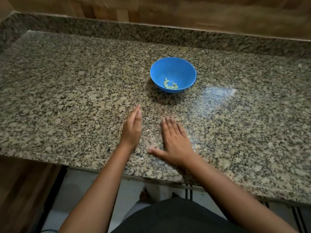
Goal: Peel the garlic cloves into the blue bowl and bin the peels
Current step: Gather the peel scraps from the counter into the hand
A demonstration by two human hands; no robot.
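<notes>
The straight, closed fingers (138,113) of the left hand (132,130) point away from the person, the hand standing on its edge on a speckled granite counter (67,98) with the palm turned toward the other hand. It holds nothing. Just beside it, the fingers (168,125) of the right hand (175,140) lie flat and together on the stone, palm down, with the thumb (154,151) stretched out toward the left wrist. This hand also grips nothing and is slightly blurred. A narrow strip of bare counter separates the two hands, and a few pale flecks there are too blurred to identify.

Both bare forearms reach in over the counter's near edge from the bottom of the view, above dark clothing (176,217) and a pale floor (80,190).

Beyond the hands, well apart from them and toward the back of the counter, stands the blue bowl (161,71), upright. A small heap of pale, peeled garlic cloves (170,84) lies in its bottom. A glare of light shines on the stone to the right of the bowl.

A low granite upstand (151,34) runs along the back of the counter, with wooden panelling (185,10) above it. A wooden cabinet (21,190) sits below the counter at the left.
</notes>
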